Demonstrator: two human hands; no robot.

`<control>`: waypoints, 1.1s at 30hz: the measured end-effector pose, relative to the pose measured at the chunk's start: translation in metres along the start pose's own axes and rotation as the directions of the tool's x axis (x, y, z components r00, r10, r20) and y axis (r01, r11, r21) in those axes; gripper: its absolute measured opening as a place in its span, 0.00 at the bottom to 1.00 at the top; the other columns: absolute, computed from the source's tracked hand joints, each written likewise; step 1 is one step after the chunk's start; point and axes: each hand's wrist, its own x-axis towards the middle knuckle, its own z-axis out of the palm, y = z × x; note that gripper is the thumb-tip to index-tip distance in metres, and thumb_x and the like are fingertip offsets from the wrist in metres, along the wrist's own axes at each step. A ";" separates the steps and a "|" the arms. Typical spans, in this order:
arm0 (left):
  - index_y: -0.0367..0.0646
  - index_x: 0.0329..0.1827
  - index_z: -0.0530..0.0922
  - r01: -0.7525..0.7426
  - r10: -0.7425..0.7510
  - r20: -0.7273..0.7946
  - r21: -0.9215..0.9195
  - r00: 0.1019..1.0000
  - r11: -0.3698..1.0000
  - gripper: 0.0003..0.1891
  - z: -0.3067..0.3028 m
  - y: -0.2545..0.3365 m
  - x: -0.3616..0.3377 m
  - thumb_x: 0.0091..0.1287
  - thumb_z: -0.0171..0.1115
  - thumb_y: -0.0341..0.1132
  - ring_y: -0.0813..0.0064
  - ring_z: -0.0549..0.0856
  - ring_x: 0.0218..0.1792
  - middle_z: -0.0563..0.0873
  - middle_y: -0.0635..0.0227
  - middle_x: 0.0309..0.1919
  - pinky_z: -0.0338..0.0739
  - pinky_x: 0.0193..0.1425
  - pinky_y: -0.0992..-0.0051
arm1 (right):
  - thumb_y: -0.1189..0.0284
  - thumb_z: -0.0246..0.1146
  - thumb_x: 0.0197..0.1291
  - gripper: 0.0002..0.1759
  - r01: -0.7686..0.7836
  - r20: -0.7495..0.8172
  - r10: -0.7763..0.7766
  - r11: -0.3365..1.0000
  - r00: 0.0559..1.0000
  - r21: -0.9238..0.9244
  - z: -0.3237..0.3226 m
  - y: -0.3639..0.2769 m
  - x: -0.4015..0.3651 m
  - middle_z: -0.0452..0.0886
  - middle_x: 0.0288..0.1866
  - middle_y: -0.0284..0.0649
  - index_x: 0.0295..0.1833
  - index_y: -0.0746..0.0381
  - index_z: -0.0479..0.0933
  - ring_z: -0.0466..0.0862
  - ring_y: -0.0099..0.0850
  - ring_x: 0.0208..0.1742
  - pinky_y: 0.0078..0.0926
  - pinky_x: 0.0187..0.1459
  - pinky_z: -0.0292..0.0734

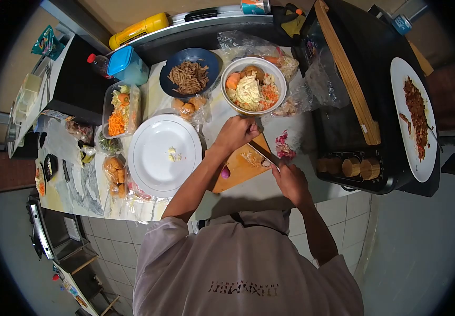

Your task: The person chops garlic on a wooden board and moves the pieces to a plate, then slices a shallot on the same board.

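Note:
My right hand (292, 183) grips a knife (263, 152) by its handle, its blade slanting up and left over the orange cutting board (238, 176). My left hand (238, 131) is closed, fingers curled near the blade's tip, just below the rim of the white bowl (253, 111). Whatever those fingers may hold is hidden. Pale thin slices (252, 158) lie on the board, and a small purple shallot (225, 173) sits by its left side. Purple-red peelings (285, 145) are heaped right of the board. The bowl contains a creamy yellowish mound, orange shreds and brown and orange pieces.
Left of my arm stands a white plate (151, 176) with crumbs. Behind it are a dark bowl (167, 84) of brown strips and a container (137, 113) of shredded vegetables. A black oven (338, 152) bounds the right side, with a plate (398, 79) of reddish-brown food on top.

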 end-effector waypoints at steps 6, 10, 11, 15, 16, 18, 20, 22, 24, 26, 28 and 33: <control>0.39 0.27 0.78 -0.030 0.028 0.047 0.041 0.998 0.999 0.07 0.008 -0.008 -0.006 0.55 0.68 0.31 0.53 0.83 0.29 0.83 0.58 0.23 0.77 0.35 0.62 | 0.60 0.55 0.70 0.18 0.052 -0.109 -0.045 0.997 0.993 0.063 0.031 0.009 -0.007 0.80 0.31 0.58 0.41 0.68 0.72 0.81 0.59 0.37 0.52 0.39 0.76; 0.39 0.27 0.78 -0.020 0.017 0.043 0.068 0.999 0.997 0.06 -0.001 -0.005 -0.015 0.55 0.68 0.31 0.54 0.83 0.28 0.83 0.59 0.22 0.77 0.35 0.62 | 0.60 0.56 0.70 0.18 0.014 -0.063 -0.008 0.995 0.998 0.097 0.039 0.002 -0.013 0.80 0.32 0.59 0.42 0.67 0.73 0.80 0.60 0.39 0.54 0.42 0.75; 0.39 0.27 0.78 -0.002 -0.002 0.066 0.064 0.998 0.998 0.06 -0.003 -0.005 -0.017 0.54 0.67 0.30 0.53 0.83 0.29 0.83 0.58 0.23 0.77 0.36 0.62 | 0.60 0.56 0.70 0.18 0.013 -0.061 -0.007 0.995 0.998 0.099 0.039 0.000 -0.015 0.80 0.32 0.59 0.42 0.67 0.73 0.80 0.60 0.39 0.54 0.42 0.75; 0.39 0.28 0.77 0.017 -0.017 0.077 0.000 0.997 1.000 0.06 -0.010 -0.003 -0.015 0.53 0.67 0.29 0.53 0.83 0.30 0.83 0.57 0.24 0.76 0.38 0.61 | 0.60 0.55 0.70 0.18 -0.006 -0.010 0.007 0.995 1.000 0.102 0.025 -0.012 -0.018 0.80 0.34 0.60 0.46 0.66 0.75 0.80 0.60 0.40 0.54 0.44 0.75; 0.39 0.28 0.77 0.018 -0.018 0.078 0.000 0.997 1.000 0.06 -0.013 -0.001 -0.015 0.53 0.67 0.29 0.53 0.83 0.30 0.83 0.57 0.24 0.76 0.38 0.61 | 0.60 0.54 0.70 0.18 -0.023 0.014 0.021 0.993 1.000 0.113 0.021 -0.014 -0.018 0.80 0.34 0.60 0.46 0.66 0.75 0.80 0.60 0.40 0.54 0.44 0.75; 0.39 0.27 0.78 0.003 -0.003 0.044 -0.012 0.999 1.000 0.07 -0.016 0.002 -0.013 0.55 0.67 0.31 0.52 0.83 0.29 0.83 0.58 0.23 0.77 0.36 0.61 | 0.60 0.54 0.70 0.18 -0.014 0.002 0.014 0.993 1.000 0.115 0.018 -0.017 -0.019 0.80 0.33 0.60 0.45 0.66 0.75 0.81 0.60 0.39 0.53 0.44 0.75; 0.39 0.27 0.78 -0.002 0.001 0.041 0.024 0.999 1.000 0.06 -0.011 -0.004 -0.013 0.55 0.67 0.31 0.52 0.83 0.29 0.83 0.58 0.23 0.77 0.36 0.62 | 0.60 0.54 0.70 0.18 -0.003 -0.012 0.005 0.993 1.000 0.116 0.018 -0.016 -0.019 0.80 0.33 0.60 0.44 0.67 0.75 0.81 0.60 0.39 0.53 0.43 0.75; 0.39 0.26 0.78 -0.005 0.003 0.040 0.060 0.999 0.998 0.06 -0.009 -0.005 -0.014 0.55 0.66 0.31 0.53 0.83 0.29 0.83 0.58 0.23 0.77 0.36 0.62 | 0.60 0.55 0.70 0.19 0.054 -0.049 -0.051 0.995 0.998 0.078 0.026 -0.011 -0.018 0.80 0.31 0.59 0.42 0.68 0.75 0.81 0.60 0.37 0.53 0.40 0.76; 0.38 0.27 0.77 -0.006 0.005 0.031 0.033 1.000 0.999 0.08 -0.006 -0.006 -0.017 0.54 0.68 0.30 0.53 0.83 0.28 0.82 0.57 0.23 0.76 0.36 0.62 | 0.60 0.53 0.71 0.19 0.060 -0.052 -0.056 0.995 0.997 0.076 0.033 -0.009 -0.015 0.80 0.32 0.59 0.42 0.67 0.76 0.82 0.59 0.37 0.51 0.41 0.77; 0.38 0.27 0.77 -0.010 0.009 0.052 0.014 0.999 1.000 0.08 -0.003 -0.009 -0.014 0.54 0.68 0.30 0.53 0.83 0.28 0.82 0.56 0.23 0.76 0.35 0.62 | 0.60 0.52 0.71 0.20 0.063 -0.052 -0.059 0.996 0.997 0.071 0.034 -0.007 -0.015 0.80 0.32 0.58 0.41 0.67 0.77 0.82 0.58 0.37 0.50 0.41 0.78; 0.37 0.27 0.77 -0.009 0.009 0.070 0.001 0.997 1.000 0.07 -0.002 -0.012 -0.014 0.54 0.68 0.30 0.53 0.83 0.28 0.82 0.56 0.23 0.76 0.35 0.62 | 0.60 0.52 0.71 0.20 0.045 -0.009 -0.044 0.995 0.999 0.092 0.023 -0.014 -0.016 0.81 0.34 0.58 0.41 0.67 0.77 0.82 0.57 0.38 0.50 0.42 0.78; 0.38 0.25 0.77 0.022 -0.016 0.056 -0.099 0.998 0.995 0.06 -0.001 -0.015 -0.015 0.53 0.66 0.29 0.54 0.84 0.28 0.84 0.59 0.24 0.77 0.35 0.63 | 0.59 0.52 0.72 0.20 0.055 -0.016 -0.055 0.997 0.998 0.055 0.017 -0.019 -0.023 0.81 0.35 0.57 0.38 0.66 0.77 0.83 0.56 0.39 0.50 0.42 0.78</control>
